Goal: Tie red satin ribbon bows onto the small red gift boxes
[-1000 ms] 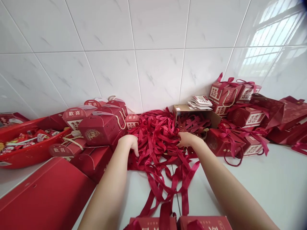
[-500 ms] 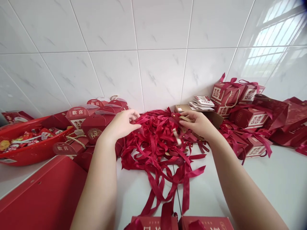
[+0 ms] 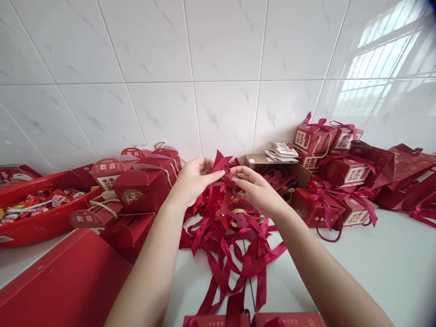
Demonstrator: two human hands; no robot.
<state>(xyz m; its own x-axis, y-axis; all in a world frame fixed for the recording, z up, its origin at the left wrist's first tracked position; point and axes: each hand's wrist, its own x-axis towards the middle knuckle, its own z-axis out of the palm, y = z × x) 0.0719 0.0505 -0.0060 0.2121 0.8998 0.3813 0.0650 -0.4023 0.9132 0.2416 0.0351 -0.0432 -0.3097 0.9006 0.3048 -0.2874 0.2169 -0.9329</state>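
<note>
A heap of dark red ribbons (image 3: 225, 236) lies on the white floor against the tiled wall. My left hand (image 3: 192, 179) and my right hand (image 3: 257, 190) are raised above the heap, close together. Both pinch the same bunch of ribbon (image 3: 226, 175) between thumb and fingers, and strands hang down from it. Left of my left hand stands a red gift box with a rope handle (image 3: 143, 188). An open cardboard box (image 3: 272, 163) with red cut-outs sits just behind my right hand.
Red gift boxes tied with ribbon (image 3: 327, 181) are stacked at the right, with red paper bags (image 3: 405, 175) beyond. A red tray of sweets (image 3: 34, 213) sits far left. Flat red boxes (image 3: 61, 281) lie at the lower left. Two red boxes (image 3: 252, 319) touch the bottom edge.
Both hands rose from the ribbon heap and came together. They now hold one bunch of ribbon between them, lifted clear of the pile.
</note>
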